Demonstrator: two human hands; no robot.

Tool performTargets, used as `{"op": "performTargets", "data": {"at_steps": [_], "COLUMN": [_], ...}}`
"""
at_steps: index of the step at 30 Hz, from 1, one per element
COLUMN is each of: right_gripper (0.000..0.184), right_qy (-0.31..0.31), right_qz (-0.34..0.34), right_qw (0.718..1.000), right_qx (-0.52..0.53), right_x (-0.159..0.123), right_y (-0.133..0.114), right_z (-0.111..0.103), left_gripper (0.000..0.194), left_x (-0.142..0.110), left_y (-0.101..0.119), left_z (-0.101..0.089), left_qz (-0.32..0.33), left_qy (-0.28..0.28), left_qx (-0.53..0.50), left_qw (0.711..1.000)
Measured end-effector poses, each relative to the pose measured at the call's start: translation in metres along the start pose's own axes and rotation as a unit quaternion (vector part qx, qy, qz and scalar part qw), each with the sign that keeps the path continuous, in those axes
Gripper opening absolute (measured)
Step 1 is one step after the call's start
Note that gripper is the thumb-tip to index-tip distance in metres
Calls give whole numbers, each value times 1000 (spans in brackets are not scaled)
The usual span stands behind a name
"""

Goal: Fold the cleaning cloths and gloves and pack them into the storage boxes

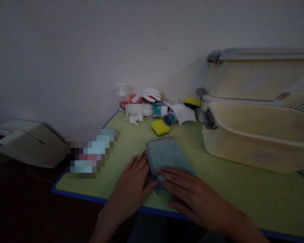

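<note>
Hands lie open against a teal cloth, hiding part of its near side.

Two bare hands of human form. Left hand: slender, tapering fingers, separate thumb, smooth back, narrow wrist. Right hand: long, slim fingers, rounded fingertips, thumb of similar slenderness, gently contoured knuckles. Left forearm and right forearm: bare as far as visible, smooth in outline, cropped by the lower margin. Lower centre: dark blue-grey clothing, probably over the legs; cut and fabric too dim to tell. Nail detail likewise indistinct.
</note>
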State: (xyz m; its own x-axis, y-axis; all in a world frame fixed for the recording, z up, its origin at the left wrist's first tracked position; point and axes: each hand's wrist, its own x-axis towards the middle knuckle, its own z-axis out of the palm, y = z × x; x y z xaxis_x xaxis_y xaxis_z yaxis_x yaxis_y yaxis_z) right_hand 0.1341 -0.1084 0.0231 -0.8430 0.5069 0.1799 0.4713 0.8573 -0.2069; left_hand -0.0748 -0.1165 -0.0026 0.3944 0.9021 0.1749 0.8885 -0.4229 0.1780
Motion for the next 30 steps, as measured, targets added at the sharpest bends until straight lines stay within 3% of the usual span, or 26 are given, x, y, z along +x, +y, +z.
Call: {"op": "performTargets", "data": {"at_steps": [9, 16, 20, 30], "right_gripper": [33, 27, 27, 33], "right_qy": [53, 52, 62, 66], "right_qz": [-27, -28, -52, -46], "right_qw": [998, 998, 996, 995], "right_qx": [23, 22, 23, 53], "right_x": [-1, -2, -5, -2], "right_y": [1, 0, 1, 1], "right_z": [4, 3, 4, 4], "left_gripper": [59, 103, 129, 140], "left_x": [0, 1, 1, 0], "left_y": [-4, -2, -4, -5], "left_z": [-3, -2, 4, 3], "left_qz": [10, -69, -80, -89], "left_qy": [-14, 10, 16, 14], "left_qx": [-64, -152, -158, -197], "left_qw": [998, 986, 984, 976]}}
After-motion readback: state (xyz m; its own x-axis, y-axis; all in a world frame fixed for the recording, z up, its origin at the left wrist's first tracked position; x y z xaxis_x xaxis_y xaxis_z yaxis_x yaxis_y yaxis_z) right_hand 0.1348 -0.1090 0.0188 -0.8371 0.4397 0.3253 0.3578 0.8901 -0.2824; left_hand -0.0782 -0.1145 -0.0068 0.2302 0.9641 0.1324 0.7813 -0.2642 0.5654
